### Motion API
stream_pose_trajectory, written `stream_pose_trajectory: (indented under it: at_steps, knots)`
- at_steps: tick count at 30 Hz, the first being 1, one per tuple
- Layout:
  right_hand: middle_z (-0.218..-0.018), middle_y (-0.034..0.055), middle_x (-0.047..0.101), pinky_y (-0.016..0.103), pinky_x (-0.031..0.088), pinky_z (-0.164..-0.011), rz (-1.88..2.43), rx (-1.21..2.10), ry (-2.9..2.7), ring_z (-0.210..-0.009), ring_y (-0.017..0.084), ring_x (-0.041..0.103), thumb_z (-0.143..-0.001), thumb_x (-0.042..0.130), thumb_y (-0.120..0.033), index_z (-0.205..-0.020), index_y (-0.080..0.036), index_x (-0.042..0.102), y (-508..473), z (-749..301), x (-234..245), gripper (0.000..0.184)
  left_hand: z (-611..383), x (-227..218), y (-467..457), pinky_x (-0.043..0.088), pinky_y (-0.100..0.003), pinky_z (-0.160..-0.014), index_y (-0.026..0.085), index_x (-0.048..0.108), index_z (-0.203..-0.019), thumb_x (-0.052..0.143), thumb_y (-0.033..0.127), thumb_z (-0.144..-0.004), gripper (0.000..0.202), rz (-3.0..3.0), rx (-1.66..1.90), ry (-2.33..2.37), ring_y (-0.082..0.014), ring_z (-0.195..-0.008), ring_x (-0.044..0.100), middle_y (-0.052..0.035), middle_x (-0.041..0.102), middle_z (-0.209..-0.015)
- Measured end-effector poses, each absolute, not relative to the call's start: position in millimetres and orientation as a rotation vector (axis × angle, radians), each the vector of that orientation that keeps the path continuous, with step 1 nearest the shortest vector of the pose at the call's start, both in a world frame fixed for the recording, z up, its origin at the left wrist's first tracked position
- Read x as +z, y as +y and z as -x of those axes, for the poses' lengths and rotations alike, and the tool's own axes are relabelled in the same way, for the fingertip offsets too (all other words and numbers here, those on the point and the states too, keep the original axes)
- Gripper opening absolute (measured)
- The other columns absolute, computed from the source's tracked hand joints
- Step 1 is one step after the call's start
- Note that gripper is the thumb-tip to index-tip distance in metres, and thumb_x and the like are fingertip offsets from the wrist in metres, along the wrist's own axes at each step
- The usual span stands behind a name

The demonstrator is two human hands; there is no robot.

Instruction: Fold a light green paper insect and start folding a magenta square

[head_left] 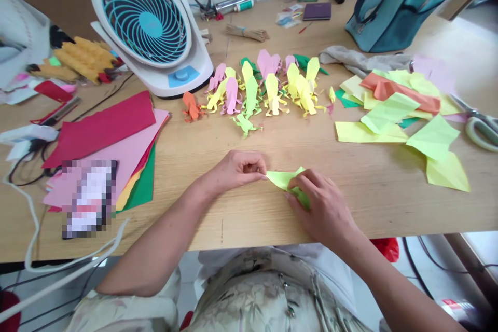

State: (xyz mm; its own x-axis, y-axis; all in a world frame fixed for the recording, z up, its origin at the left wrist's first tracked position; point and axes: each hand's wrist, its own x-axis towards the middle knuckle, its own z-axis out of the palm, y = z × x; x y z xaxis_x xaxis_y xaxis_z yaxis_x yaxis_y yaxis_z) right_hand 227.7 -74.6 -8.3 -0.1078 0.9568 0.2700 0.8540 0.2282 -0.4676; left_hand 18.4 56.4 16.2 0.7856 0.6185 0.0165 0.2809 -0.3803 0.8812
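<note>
A light green piece of folded paper [280, 178] lies between my hands close to the table's front edge. Its pointed left tip is pinched between the thumb and fingers of my left hand [246, 167]. My right hand [323, 201] is closed over the wider right part, which the fingers partly hide. Behind my hands stands a group of folded paper figures [273, 96] in yellow, pink, green and orange. The nearest one is a small light green figure [245, 125].
Loose yellow, green and orange paper pieces [433, 137] lie at the right beside scissors [480, 123]. Stacked coloured sheets [105, 137] and a cutter knife [62, 111] are at the left. A white fan [150, 26] stands behind; a teal bag [404, 5] is at back right.
</note>
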Motion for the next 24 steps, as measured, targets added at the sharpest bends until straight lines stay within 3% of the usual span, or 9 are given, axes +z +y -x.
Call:
stream_pose_trajectory:
  at_steps: [7,15,18,22,24]
  knots:
    - [-0.094,0.007,0.064,0.036,0.042,-0.076,1.659,0.273,-1.989,-0.083,0.022,0.059,-0.097,0.053,-0.031,-0.091,-0.021,0.06,-75.2,-227.5,-6.1,0.013,-20.5,19.4,53.8,0.043,-0.022,-0.065,0.015,0.067,-0.079,0.066,0.027,-0.087,0.015,-2.006,0.42,0.719,-0.0118,-0.07,0.059,-0.0015,0.066,-0.076]
    - [-0.096,0.0067,0.061,0.038,0.045,-0.078,1.652,0.368,-1.95,-0.087,0.024,0.06,-0.096,0.052,-0.028,-0.096,-0.022,0.057,-76.2,-228.7,-4.1,0.008,-29.3,20.7,41.7,0.039,-0.022,-0.061,0.015,0.067,-0.079,0.066,0.023,-0.086,0.01,-2.004,0.543,0.86,-0.0102,-0.065,0.054,-0.0004,0.066,-0.076]
    - [-0.106,0.009,0.06,0.037,0.048,-0.078,1.643,0.427,-1.851,-0.086,0.022,0.062,-0.096,0.053,-0.027,-0.107,-0.021,0.056,-77.0,-228.3,-2.0,0.013,-32.9,25.3,38.2,0.038,-0.021,-0.061,0.016,0.067,-0.08,0.068,0.019,-0.085,0.006,-2.038,0.587,0.898,-0.0097,-0.064,0.052,0.0016,0.064,-0.073]
    - [-0.129,0.0124,0.056,0.037,0.05,-0.081,1.631,0.513,-1.781,-0.084,0.019,0.064,-0.096,0.053,-0.027,-0.132,-0.023,0.049,-75.1,-228.3,0.9,0.036,-37.0,32.8,34.9,0.042,-0.021,-0.067,0.017,0.067,-0.085,0.066,0.013,-0.085,0.004,-2.144,0.667,0.825,-0.01,-0.07,0.056,0.0023,0.065,-0.077]
    - [-0.127,0.0111,0.06,0.037,0.048,-0.081,1.626,0.53,-1.804,-0.089,0.021,0.065,-0.096,0.053,-0.027,-0.133,-0.023,0.05,-73.2,-228.7,1.8,0.037,-38.7,35.2,33.2,0.044,-0.022,-0.074,0.018,0.068,-0.089,0.064,0.01,-0.086,0.01,-2.232,0.697,0.759,-0.0111,-0.078,0.06,0.0017,0.068,-0.083]
